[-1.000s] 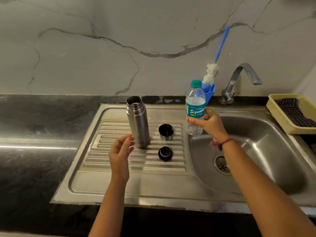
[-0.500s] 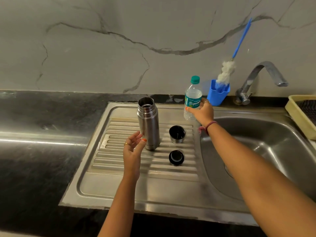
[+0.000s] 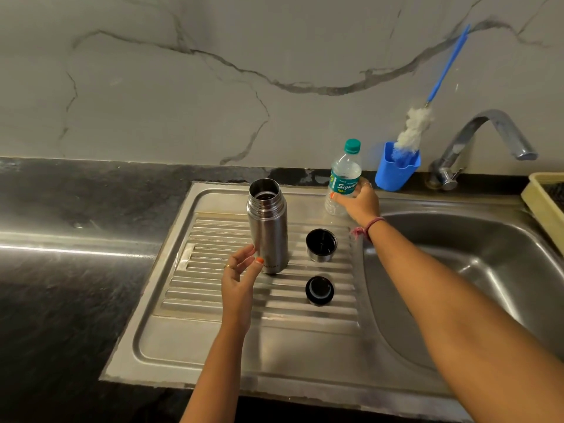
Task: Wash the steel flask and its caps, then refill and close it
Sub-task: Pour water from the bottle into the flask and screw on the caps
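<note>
While my left hand (image 3: 241,277) hangs with its fingers loose and holding nothing, just at nine o'clock of the steel flask (image 3: 268,227), the flask stands upright and uncapped on the ribbed drainboard (image 3: 213,288). At three o'clock of it sits the steel cup cap (image 3: 321,245), mouth up, and at five o'clock the black stopper (image 3: 319,290); both lie apart from the flask. I judge the washing over and the closing all to come; something dark shows low inside the flask, but whether it is filled I cannot tell. My right hand (image 3: 358,204) is wrapped around the lower half of the capped water bottle (image 3: 344,178), at two o'clock of the flask on the sink's back ledge. Beyond it stand a blue holder (image 3: 396,172) with a bottle brush (image 3: 416,126), the tap (image 3: 485,141), the basin (image 3: 476,270) and a yellow tray (image 3: 543,206). Nothing blocks the caps from me.
</note>
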The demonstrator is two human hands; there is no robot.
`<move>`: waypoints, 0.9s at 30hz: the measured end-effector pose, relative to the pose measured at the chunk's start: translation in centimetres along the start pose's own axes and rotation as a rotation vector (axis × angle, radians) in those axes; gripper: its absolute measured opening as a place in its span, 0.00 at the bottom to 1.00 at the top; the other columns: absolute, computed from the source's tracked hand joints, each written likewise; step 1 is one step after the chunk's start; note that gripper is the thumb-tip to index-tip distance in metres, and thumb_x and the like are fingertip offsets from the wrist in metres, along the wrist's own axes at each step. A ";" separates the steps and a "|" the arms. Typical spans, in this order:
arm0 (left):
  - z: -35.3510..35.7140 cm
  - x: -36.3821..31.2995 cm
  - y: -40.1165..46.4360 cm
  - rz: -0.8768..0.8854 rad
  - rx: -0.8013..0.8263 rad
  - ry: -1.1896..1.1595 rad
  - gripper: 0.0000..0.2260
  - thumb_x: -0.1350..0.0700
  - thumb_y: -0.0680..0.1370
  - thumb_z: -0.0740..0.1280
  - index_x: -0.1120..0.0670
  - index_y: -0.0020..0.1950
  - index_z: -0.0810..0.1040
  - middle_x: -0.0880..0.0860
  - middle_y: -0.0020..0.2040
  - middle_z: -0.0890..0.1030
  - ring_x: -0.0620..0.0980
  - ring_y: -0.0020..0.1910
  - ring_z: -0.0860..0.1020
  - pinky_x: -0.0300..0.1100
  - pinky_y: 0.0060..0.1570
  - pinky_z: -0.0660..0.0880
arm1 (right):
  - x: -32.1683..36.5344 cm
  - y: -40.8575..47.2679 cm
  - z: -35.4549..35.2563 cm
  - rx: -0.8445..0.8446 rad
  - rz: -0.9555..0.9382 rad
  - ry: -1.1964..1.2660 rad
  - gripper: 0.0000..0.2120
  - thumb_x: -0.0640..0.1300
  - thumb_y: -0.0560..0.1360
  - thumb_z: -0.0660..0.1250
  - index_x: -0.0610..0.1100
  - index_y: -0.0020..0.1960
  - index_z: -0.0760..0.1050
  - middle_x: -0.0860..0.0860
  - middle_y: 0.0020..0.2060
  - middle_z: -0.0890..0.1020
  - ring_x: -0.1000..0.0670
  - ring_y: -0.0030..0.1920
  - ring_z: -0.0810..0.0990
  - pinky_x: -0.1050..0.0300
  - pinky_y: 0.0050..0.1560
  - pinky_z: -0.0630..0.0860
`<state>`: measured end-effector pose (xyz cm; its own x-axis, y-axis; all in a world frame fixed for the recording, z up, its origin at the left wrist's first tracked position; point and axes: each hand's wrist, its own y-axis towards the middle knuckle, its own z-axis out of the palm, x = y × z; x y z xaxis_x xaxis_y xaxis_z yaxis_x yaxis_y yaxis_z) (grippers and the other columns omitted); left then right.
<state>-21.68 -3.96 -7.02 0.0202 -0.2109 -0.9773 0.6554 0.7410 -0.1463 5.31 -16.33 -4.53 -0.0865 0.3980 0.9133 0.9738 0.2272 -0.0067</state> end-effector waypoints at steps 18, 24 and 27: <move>-0.1 0.5 -0.4 0.002 -0.017 0.040 0.20 0.51 0.70 0.74 0.45 0.60 0.76 0.51 0.62 0.78 0.50 0.63 0.75 0.45 0.57 0.74 | -1.8 -7.4 -3.9 0.014 0.026 0.150 0.34 0.41 0.71 0.73 0.42 0.73 0.63 0.46 0.67 0.72 0.49 0.65 0.73 0.55 0.63 0.72; 0.3 0.5 -0.5 0.034 0.019 0.098 0.24 0.54 0.69 0.73 0.44 0.63 0.72 0.45 0.61 0.76 0.43 0.62 0.74 0.42 0.59 0.73 | -2.1 -17.3 -4.7 0.215 0.023 0.252 0.32 0.49 0.67 0.74 0.50 0.68 0.67 0.55 0.59 0.75 0.57 0.59 0.76 0.66 0.53 0.77; 0.7 0.6 -0.3 0.032 0.020 0.125 0.29 0.53 0.67 0.72 0.45 0.67 0.69 0.45 0.62 0.74 0.44 0.63 0.73 0.41 0.61 0.71 | -3.8 -20.0 -3.5 0.347 -0.002 0.129 0.38 0.54 0.62 0.77 0.54 0.69 0.65 0.58 0.63 0.72 0.60 0.63 0.73 0.63 0.62 0.72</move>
<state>-21.33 -4.79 -7.41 -0.0524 -0.1049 -0.9931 0.6710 0.7329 -0.1129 -13.06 -25.54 -6.45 -0.0396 0.2875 0.9570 0.8423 0.5249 -0.1228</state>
